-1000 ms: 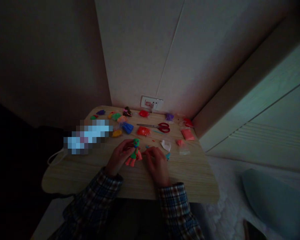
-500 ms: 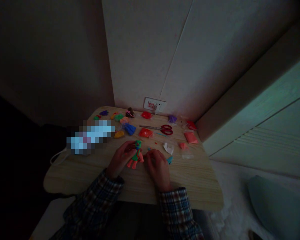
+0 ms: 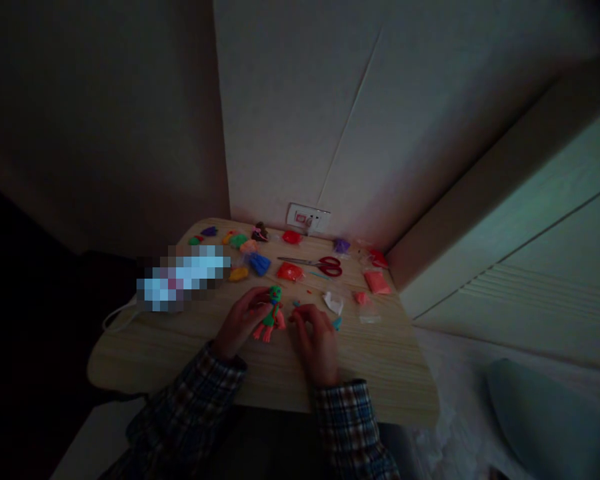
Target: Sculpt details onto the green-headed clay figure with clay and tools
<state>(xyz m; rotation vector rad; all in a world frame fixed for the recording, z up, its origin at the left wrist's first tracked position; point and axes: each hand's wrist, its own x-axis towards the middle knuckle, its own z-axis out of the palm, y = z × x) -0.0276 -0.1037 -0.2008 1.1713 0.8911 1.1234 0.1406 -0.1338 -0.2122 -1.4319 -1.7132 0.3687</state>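
Observation:
My left hand is closed around the side of a small modelling-clay figure. The figure is upright, with a green head and body, a blue band at the neck and pink limbs. Just right of it, my right hand is apart from the figure, thumb and fingertips pinched together. A tiny reddish spot shows at those fingertips, too small to name. Close by on the table lie a crumpled white scrap and a light-blue clay piece, partly behind my right hand.
On the wooden table lie red-handled scissors, an orange-red clay packet, blue clay, yellow clay and pink clay. A blurred-out bright object with a cord sits left. A wall socket is behind.
My right hand has drawn slightly away from the figure, widening the gap. My left hand keeps its hold on the figure. The whole view has shifted slightly.

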